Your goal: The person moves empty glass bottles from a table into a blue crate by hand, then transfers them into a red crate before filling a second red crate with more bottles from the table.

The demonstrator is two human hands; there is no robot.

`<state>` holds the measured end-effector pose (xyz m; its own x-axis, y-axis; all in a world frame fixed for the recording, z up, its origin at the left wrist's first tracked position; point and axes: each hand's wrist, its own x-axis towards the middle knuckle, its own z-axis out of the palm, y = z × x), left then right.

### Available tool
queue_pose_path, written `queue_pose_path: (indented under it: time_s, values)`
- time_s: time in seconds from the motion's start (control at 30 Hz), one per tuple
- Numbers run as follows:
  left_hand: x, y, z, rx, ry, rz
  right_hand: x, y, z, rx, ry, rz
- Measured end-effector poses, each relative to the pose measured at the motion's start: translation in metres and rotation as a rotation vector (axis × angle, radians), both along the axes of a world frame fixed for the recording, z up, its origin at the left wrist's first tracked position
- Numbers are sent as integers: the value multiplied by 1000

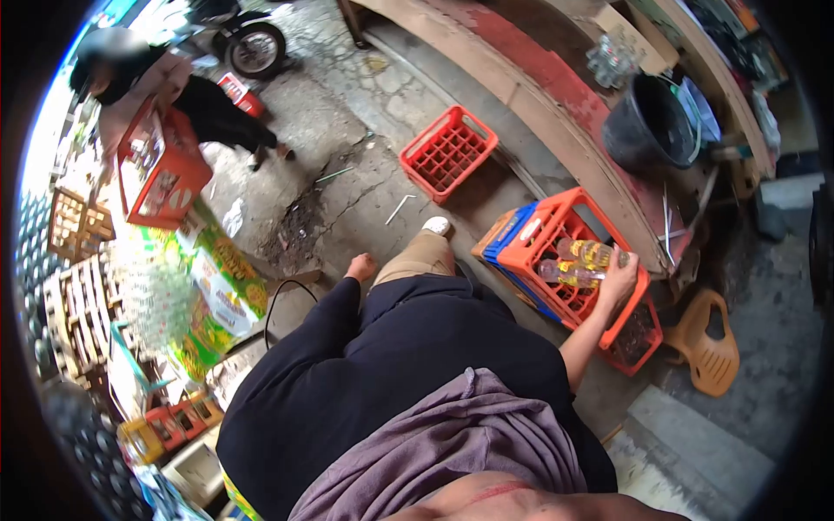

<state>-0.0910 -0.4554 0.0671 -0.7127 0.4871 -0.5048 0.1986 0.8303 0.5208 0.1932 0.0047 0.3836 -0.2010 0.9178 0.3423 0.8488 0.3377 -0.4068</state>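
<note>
My right hand point(618, 280) is closed around the ends of glass bottles point(580, 253) with yellow labels. The bottles lie on their sides at the top of a red plastic crate point(526, 233) with a divided inside. That crate rests on a blue crate point(514, 234), and my fingers partly hide the bottle ends. Away from any object, my left hand point(360, 267) hangs beside my left thigh, its fingers curled in a loose fist.
A red divided crate point(447, 154) stands on the cracked floor ahead. To the left, a person point(143, 82) holds a red crate point(165, 178) near bottles on a green-and-yellow printed sheet point(228, 278). A black bucket point(647, 122) and an orange plastic chair point(705, 347) are at right.
</note>
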Motion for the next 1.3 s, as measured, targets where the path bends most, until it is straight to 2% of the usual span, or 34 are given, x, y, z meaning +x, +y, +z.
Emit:
queue_pose_path:
  time_s: [0.07,0.1,0.13,0.17,0.2,0.33,0.4,0.47,0.53,0.67,0.73,0.77,0.87,0.9,1.1,1.23,1.3]
  values:
    - [-21,10,-3,17,33,-39,-2,-2,1,-22,10,-49]
    - [-36,14,-17,-53,94,-158,-2,-3,2,-23,40,-41]
    - [-50,21,-27,-35,62,-183,-3,-3,1,-23,72,-32]
    - [-60,33,-17,40,51,-186,-2,-1,-4,-23,91,-38]
    - [-63,53,9,-2,38,-136,-1,2,-10,-22,112,-37]
    - [-94,102,27,68,35,-218,-10,2,-22,-43,-69,-148]
    - [-109,119,16,96,46,-303,-16,2,-32,-56,-92,-178]
    - [-119,133,20,65,59,-362,-25,-1,-33,-108,-66,-169]
    - [-128,144,25,55,35,-366,-30,-2,-40,-46,-78,-117]
    - [-156,148,-2,2,13,-440,-35,-2,-50,-148,-101,2]
    - [-171,150,-18,-29,67,-604,-41,-8,-48,-137,-142,20]
    - [-171,158,0,-51,38,-545,-41,-10,-50,-135,-157,29]
    - [-182,178,10,-173,-42,-512,-50,-19,-49,-154,-138,28]
    - [-185,182,9,-128,29,-581,-51,-20,-49,-155,-151,13]
    - [-204,221,3,2,30,-749,-60,-32,-41,-174,-203,-41]
    - [-205,246,10,40,-39,-761,-61,-35,-36,-166,-194,-78]
    - [-211,252,-2,79,-40,-786,-62,-35,-34,-190,-210,-77]
